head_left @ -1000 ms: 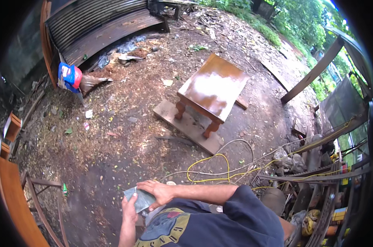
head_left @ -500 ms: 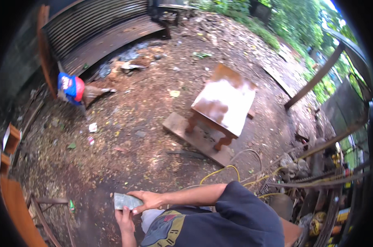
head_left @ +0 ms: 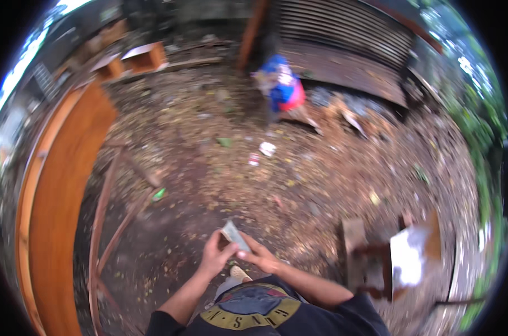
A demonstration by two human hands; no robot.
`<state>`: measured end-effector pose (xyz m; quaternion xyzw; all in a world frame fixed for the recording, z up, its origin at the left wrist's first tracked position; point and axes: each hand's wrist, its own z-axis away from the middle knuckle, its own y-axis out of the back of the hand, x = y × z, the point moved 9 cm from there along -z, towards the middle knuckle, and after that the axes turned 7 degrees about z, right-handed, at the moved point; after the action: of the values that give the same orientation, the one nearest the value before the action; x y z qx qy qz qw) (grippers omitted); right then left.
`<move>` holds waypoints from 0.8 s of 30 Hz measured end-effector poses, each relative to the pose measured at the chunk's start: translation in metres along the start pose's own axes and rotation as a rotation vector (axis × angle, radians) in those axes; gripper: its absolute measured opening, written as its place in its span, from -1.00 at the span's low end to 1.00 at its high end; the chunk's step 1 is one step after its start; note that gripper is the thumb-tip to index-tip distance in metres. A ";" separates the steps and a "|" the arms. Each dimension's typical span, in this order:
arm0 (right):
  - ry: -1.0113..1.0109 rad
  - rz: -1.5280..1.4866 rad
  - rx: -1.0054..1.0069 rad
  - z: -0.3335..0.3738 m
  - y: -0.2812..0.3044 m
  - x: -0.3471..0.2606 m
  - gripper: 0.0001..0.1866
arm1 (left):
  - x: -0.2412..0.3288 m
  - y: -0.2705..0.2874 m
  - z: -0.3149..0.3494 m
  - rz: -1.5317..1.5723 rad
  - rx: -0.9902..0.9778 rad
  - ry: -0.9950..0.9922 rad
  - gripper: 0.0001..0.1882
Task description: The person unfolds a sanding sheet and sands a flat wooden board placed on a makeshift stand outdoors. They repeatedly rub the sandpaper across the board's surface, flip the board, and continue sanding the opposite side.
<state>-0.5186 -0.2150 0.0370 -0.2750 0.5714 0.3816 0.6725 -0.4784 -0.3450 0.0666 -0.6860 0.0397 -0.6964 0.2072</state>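
Observation:
In front of my body, both hands grip a small folded grey sheet [head_left: 235,234] that looks like sandpaper. My left hand [head_left: 216,255] is closed on its left side, the thumb against the lower edge. On the other side, the fingers of my right hand [head_left: 259,255] lie along the sheet and are closed on it too. Part of the sheet is hidden behind the fingers, and motion blurs its surface.
A long varnished wooden panel [head_left: 60,224] stands at the left, beside a wooden frame [head_left: 103,224]. A varnished table [head_left: 408,257] is at the right, near a plank [head_left: 353,246]. Farther off are a blue and red sack [head_left: 284,89] and a slatted bench [head_left: 343,70].
My view has swung left, so the table now appears at the right edge and the panel fully at left. Both hands still hold the sheet, which is now tilted.

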 end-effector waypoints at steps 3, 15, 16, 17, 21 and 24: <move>0.024 -0.087 -0.136 -0.052 -0.020 -0.018 -0.03 | 0.014 0.049 -0.019 0.014 0.092 0.022 -0.46; -0.011 0.426 0.080 -0.305 0.113 -0.004 -0.66 | 0.025 0.215 -0.175 0.046 0.561 0.013 -0.80; 0.052 0.391 0.205 -0.325 0.136 -0.019 -0.71 | 0.039 0.229 -0.187 -0.114 0.623 -0.020 -0.82; -0.141 0.426 0.109 -0.356 0.157 -0.013 -0.74 | 0.048 0.245 -0.204 -0.156 0.643 -0.008 -0.85; -0.027 0.146 0.030 -0.453 0.204 -0.038 -0.72 | 0.087 0.263 -0.296 -0.214 0.717 -0.088 -0.84; -0.078 0.317 -0.103 -0.523 0.206 -0.120 -0.69 | 0.110 0.273 -0.345 -0.274 0.770 -0.131 -0.78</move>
<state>-0.9881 -0.5455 0.0657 -0.2004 0.5606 0.5221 0.6107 -0.7466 -0.7104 0.0582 -0.6003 -0.3288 -0.6362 0.3561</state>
